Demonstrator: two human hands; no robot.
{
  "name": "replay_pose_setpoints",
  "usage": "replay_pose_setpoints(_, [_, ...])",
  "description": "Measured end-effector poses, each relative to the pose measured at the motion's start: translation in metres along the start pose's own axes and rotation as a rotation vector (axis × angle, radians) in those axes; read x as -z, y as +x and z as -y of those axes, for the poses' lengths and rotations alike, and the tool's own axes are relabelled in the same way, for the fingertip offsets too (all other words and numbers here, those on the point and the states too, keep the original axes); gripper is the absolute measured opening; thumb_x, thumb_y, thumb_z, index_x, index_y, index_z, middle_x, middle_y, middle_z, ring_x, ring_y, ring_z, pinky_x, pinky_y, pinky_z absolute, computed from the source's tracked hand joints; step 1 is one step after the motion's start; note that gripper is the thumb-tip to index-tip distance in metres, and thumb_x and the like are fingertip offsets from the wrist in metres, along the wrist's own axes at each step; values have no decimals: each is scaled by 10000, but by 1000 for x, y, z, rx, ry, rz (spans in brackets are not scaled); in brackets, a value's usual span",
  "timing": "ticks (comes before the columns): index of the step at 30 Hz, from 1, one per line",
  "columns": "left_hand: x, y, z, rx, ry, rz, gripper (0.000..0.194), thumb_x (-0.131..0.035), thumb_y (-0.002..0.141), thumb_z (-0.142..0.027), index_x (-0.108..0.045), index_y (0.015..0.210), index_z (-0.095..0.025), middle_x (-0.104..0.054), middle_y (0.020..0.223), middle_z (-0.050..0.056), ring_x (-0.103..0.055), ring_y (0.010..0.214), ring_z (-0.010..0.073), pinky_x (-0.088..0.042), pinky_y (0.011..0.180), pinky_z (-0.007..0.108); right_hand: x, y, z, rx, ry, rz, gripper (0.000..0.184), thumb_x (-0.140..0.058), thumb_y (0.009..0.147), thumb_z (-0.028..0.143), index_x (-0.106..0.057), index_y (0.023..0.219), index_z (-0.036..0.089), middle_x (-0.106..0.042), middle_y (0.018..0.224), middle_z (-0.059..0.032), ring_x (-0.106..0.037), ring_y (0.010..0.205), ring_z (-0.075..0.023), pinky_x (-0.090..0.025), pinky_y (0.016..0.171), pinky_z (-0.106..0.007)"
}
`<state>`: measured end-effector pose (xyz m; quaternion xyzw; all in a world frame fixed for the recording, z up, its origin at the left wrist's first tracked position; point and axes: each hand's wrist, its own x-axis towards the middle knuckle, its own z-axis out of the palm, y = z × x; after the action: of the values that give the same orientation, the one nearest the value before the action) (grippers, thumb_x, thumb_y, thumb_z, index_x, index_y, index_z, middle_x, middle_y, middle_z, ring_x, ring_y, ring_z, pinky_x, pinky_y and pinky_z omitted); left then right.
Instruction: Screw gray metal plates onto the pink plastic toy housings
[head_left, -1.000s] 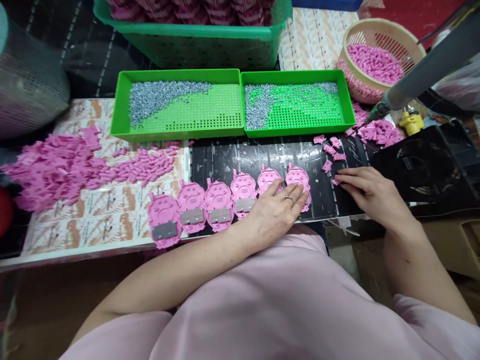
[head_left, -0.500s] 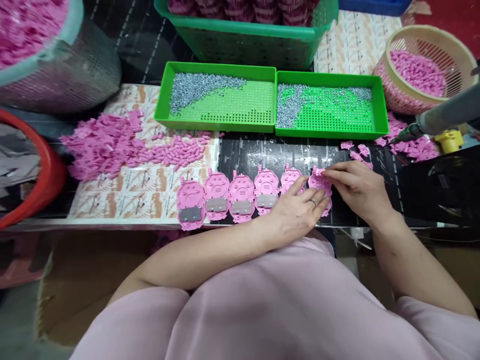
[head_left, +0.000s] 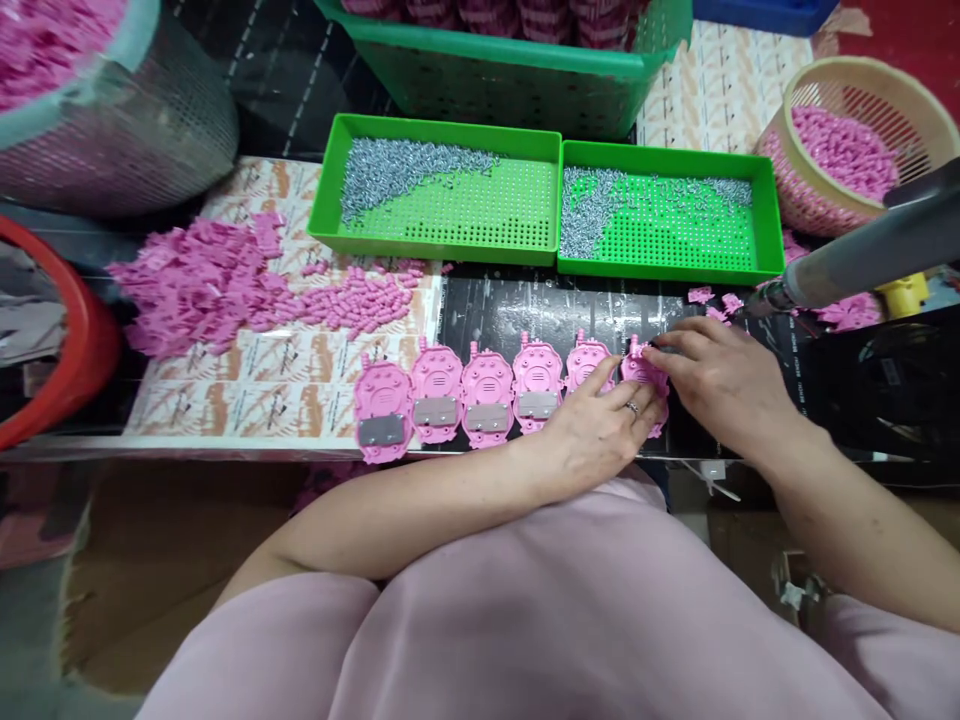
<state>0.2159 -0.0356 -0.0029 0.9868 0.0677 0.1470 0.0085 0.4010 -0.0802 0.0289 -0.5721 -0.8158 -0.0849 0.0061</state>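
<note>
Several pink plastic casing halves (head_left: pixel 436 385) lie in a row along the table's front edge, most with a grey metal plate (head_left: pixel 433 412) across the lower part. Over the rightmost casing half (head_left: pixel 637 370) rests my left hand (head_left: pixel 596 430), its thumb on the left side and its ringed fingers curved across the front, holding it down. My right hand (head_left: pixel 724 385) is at the top right of that same casing, fingers bent and tips together at its edge. Whatever lies between those fingertips is too small and covered to make out.
Two green trays (head_left: pixel 442 245) of small metal screws stand behind the row. Loose pink parts (head_left: pixel 202 285) are heaped at left. A grey cylindrical tool (head_left: pixel 862 245) reaches in above my right hand. Baskets (head_left: pixel 862 75) and a green crate (head_left: pixel 510 75) stand around.
My right hand's fingers have gone from a pinch on a small pink piece to bending at the casing's top edge. The grey tool appears lower and nearer that hand. My left hand stays put.
</note>
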Motion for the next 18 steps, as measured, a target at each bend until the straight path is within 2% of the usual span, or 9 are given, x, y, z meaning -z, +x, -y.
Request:
replay_pose_setpoints(2, [1, 0, 0, -5, -3, 12, 366, -340, 990, -107, -569, 1274, -94, -648, 1250, 107, -591, 1143, 201, -382, 1100, 499, -1, 3, -12, 37, 57, 26, 278, -440, 931, 155, -700, 1030, 170, -714, 993, -72, -567, 1005, -227, -436, 746, -347])
replay_pose_setpoints(5, [2, -1, 1, -8, -5, 23, 369, -339, 988, -102, -560, 1283, -85, -644, 1259, 112, -590, 1144, 201, -382, 1098, 497, 3, 11, -22, 84, 84, 133, 273, -455, 911, 121, -712, 986, 173, -718, 946, -69, -576, 920, -211, -427, 665, -328])
replay_pose_setpoints(9, [4, -1, 3, -19, -2, 42, 355, -383, 977, -114, -556, 1287, -94, -641, 1263, 114, -588, 1142, 205, -382, 1097, 507, 8, 17, -12, 80, 35, 241, 233, -483, 894, 113, -708, 953, 119, -704, 900, -104, -576, 884, -229, -439, 658, -337])
replay_pose_setpoints(13, [4, 0, 4, -41, -1, 42, 305, -418, 971, -135, -609, 1207, -108, -690, 1143, 107, -604, 1088, 209, -382, 1092, 513, 2, 5, 13, -10, -67, 111, 294, -452, 885, 89, -656, 1078, 4, -677, 1028, -198, -566, 1000, -295, -452, 736, -380])
replay_pose_setpoints(15, [4, 0, 4, -42, -11, 20, 296, -438, 961, -133, -612, 1196, -91, -691, 1125, 113, -603, 1087, 218, -379, 1089, 520, -3, -3, 21, -31, -115, 30, 318, -447, 884, 84, -637, 1123, -3, -672, 1065, -196, -556, 1043, -294, -457, 788, -378])
replay_pose_setpoints(18, [4, 0, 4, -27, -20, 1, 290, -464, 952, -139, -611, 1193, -76, -681, 1146, 119, -603, 1089, 223, -376, 1087, 512, -7, -9, 23, -53, -146, -11, 325, -443, 895, 101, -630, 1154, 42, -671, 1116, -168, -545, 1083, -282, -459, 831, -374])
